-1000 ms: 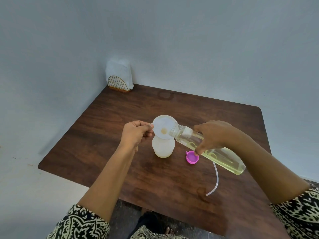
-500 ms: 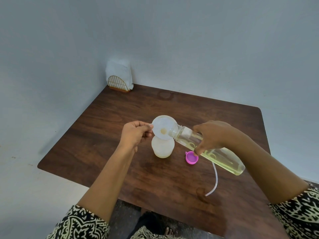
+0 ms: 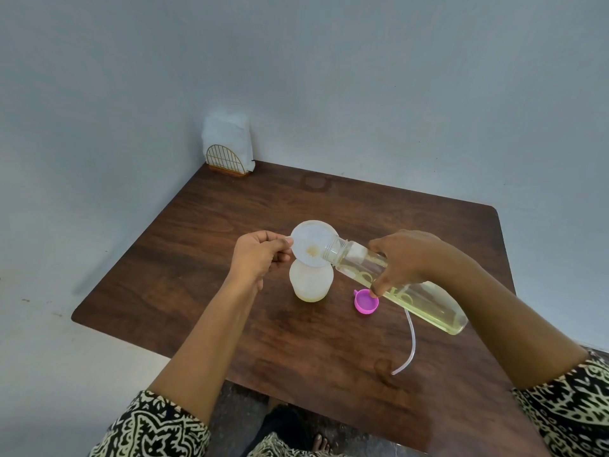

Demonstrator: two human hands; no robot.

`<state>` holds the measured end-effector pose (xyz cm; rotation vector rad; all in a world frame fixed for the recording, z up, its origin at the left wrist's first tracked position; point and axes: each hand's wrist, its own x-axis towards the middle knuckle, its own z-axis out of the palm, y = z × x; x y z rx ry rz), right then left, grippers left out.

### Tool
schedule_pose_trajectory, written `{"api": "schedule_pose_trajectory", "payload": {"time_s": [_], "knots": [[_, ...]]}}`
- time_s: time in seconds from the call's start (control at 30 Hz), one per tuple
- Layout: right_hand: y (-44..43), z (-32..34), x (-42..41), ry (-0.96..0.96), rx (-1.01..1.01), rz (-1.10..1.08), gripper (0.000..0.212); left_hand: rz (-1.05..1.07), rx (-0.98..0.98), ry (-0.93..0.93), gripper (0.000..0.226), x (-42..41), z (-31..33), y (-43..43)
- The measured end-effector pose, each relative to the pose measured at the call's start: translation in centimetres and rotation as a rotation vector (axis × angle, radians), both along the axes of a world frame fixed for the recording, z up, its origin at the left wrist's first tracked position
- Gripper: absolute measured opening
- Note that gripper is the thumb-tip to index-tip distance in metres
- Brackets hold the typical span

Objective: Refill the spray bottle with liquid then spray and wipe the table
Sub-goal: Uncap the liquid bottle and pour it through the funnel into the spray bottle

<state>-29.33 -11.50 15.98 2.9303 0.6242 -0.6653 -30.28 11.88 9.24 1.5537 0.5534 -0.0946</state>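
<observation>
A frosted white spray bottle (image 3: pixel 311 282), without its top, stands at the middle of the dark wooden table (image 3: pixel 204 275). A white funnel (image 3: pixel 313 246) sits in its neck. My left hand (image 3: pixel 258 255) pinches the funnel's left rim. My right hand (image 3: pixel 403 258) grips a clear bottle (image 3: pixel 425 300) of pale yellow liquid, tilted with its open mouth over the funnel's right edge. A little yellow liquid shows at the funnel's centre and at the spray bottle's bottom.
A pink cap (image 3: pixel 366 301) lies on the table just right of the spray bottle. A thin clear tube (image 3: pixel 408 344) curves toward the near right. A gold wire holder with white napkins (image 3: pixel 228 150) stands at the far left corner against the wall.
</observation>
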Motion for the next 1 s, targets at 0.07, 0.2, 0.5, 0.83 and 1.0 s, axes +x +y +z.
{"api": "schedule_pose_trajectory", "payload": {"time_s": [0.07,0.2,0.5,0.83,1.0], "knots": [[-0.02,-0.02,0.01,0.003,0.003,-0.002,0.050,-0.001,-0.002,0.001,0.004,-0.01,0.00,0.03],[-0.10,-0.07,-0.07,-0.001,0.000,0.004,0.048,0.002,0.001,0.006,0.005,0.05,0.03,-0.04],[-0.09,-0.14,0.09,0.001,-0.003,-0.005,0.048,0.009,-0.007,-0.001,0.005,-0.07,0.10,-0.09],[-0.04,0.25,-0.15,0.012,0.015,0.012,0.043,0.007,-0.001,0.000,0.003,-0.17,0.19,-0.14],[0.03,0.22,-0.02,0.027,0.020,0.002,0.048,0.006,0.007,0.003,0.002,-0.09,0.23,-0.19]]}}
